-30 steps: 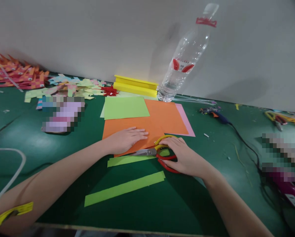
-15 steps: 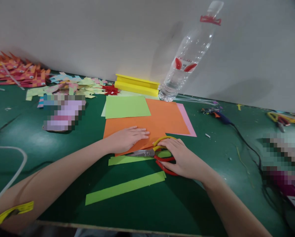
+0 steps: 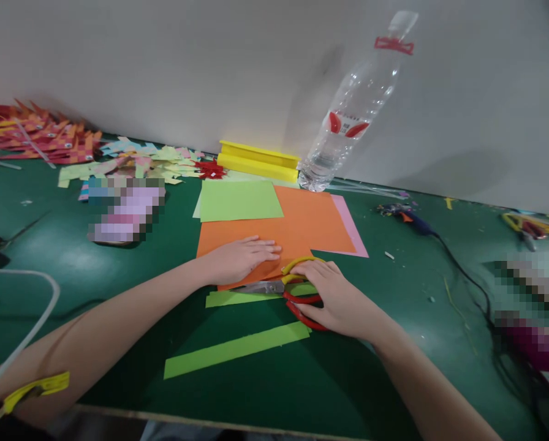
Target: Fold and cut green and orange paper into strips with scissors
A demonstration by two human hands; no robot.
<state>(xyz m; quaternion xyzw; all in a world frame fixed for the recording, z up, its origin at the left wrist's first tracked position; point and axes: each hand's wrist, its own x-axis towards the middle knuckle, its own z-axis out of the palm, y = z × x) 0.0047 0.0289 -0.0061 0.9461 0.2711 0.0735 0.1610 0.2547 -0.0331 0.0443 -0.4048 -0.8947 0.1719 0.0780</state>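
My left hand (image 3: pixel 243 260) lies flat, fingers stretched out, on a sheet of orange paper (image 3: pixel 320 217). In my right hand (image 3: pixel 341 298) are scissors (image 3: pixel 272 286) with one yellow and one red handle loop. Their blades point left along the near edge of the orange paper, and the tips are partly hidden. Just under the blades lies a short green paper strip (image 3: pixel 219 299). Nearer to me rests a longer green strip (image 3: pixel 238 350). A light green sheet (image 3: pixel 240 201) covers the far left part of the orange paper, and pink paper (image 3: pixel 352 223) shows from beneath its right side.
A clear plastic bottle (image 3: pixel 348 116) stands behind the papers, beside a folded yellow piece (image 3: pixel 258 162). To the left are a blurred phone (image 3: pixel 130 214), paper scraps (image 3: pixel 136 162) and red-orange woven paper pieces (image 3: pixel 49 135). At right lies a dark blue tool (image 3: pixel 415 222) with a cord.
The scissors and my right hand have slid slightly left along the paper's near edge. My left hand stays flat on the orange paper. The whole view has shifted a little.
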